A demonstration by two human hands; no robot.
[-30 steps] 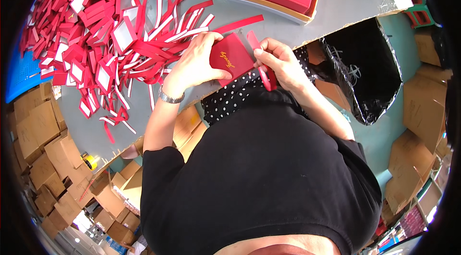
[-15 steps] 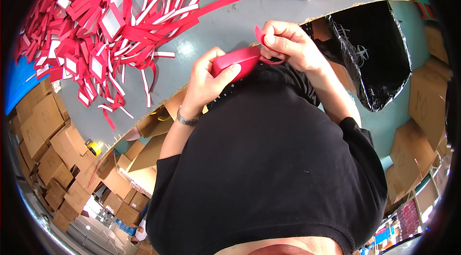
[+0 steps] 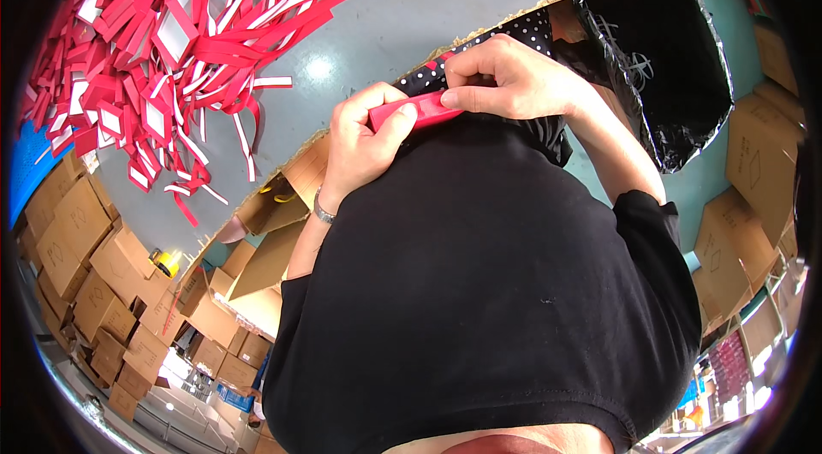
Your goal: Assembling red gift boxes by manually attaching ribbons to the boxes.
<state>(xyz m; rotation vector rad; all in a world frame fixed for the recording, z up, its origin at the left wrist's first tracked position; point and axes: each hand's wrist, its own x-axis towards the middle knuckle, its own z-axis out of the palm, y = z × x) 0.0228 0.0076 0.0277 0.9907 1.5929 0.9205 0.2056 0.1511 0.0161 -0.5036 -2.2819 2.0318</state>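
Upper-centre frame: our left hand (image 3: 364, 136) clamps a red rectangular box (image 3: 433, 108), right hand (image 3: 519, 83) pinches its right end; best braced firmly.

From my remote seat I saw a grey tabletop (image 3: 368, 26) with a rough, frayed edge and a bright patch of glare (image 3: 318, 69). Teal floor (image 3: 689, 184) showed to the right, and brown cartons (image 3: 77, 231) crowded both sides.
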